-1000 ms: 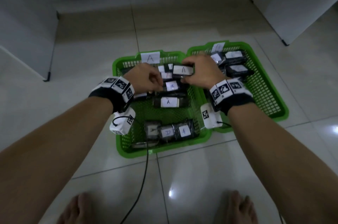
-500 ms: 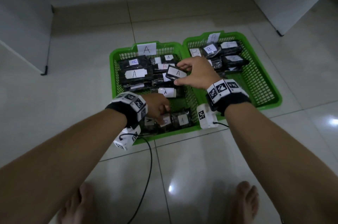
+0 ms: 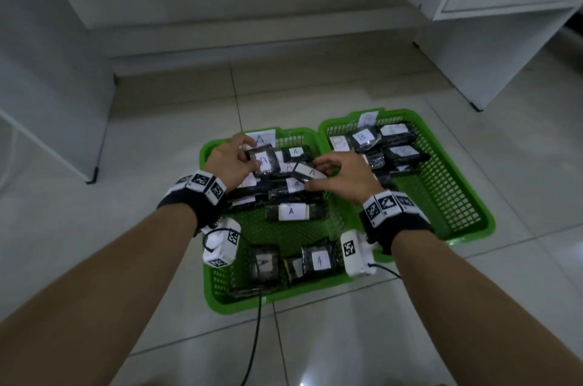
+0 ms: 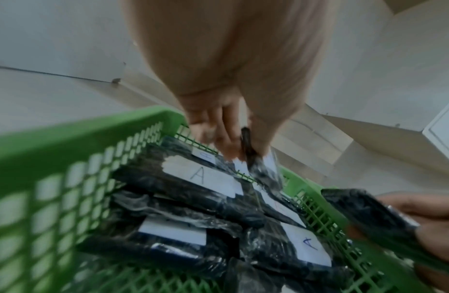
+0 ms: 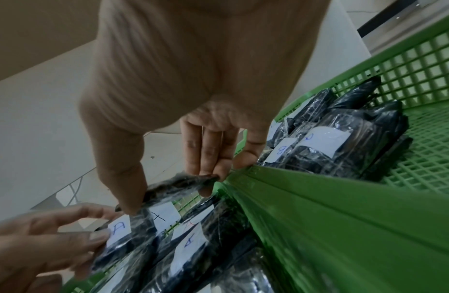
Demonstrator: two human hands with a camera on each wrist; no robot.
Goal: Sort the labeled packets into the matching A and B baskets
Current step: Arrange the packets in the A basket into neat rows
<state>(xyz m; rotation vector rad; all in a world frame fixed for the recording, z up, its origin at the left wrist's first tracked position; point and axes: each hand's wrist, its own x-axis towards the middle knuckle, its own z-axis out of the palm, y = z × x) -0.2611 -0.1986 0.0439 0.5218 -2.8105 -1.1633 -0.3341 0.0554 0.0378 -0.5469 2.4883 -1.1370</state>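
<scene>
1. The left hand (image 3: 232,161) is over the far end of the A basket (image 3: 209,278), which sits on the tiled floor (image 3: 79,228). Its grip is narrow, thumb and fingers pinching a black wrapped packet (image 3: 264,160) with a white "A" label, held just above the pile.
2. Further packets (image 3: 291,211) marked "A" lie in the same basket, most stacked at the far end, a few at the near end; some labels are too blurred to read.
3. The right hand (image 3: 344,179) pinches a second A packet (image 3: 307,172) by its edges, tilted, above the middle of that pile, near the divide between the two baskets.
4. The B basket (image 3: 457,206) stands touching the first on its right side, with B-labelled packets (image 3: 362,137) piled at its far end.
5. The packets look light and slightly soft, wrapped in glossy film that is probably slippery. Taking them across the short edges, as both hands do, seems safest; pinching loose film alone could let one slide out.
</scene>
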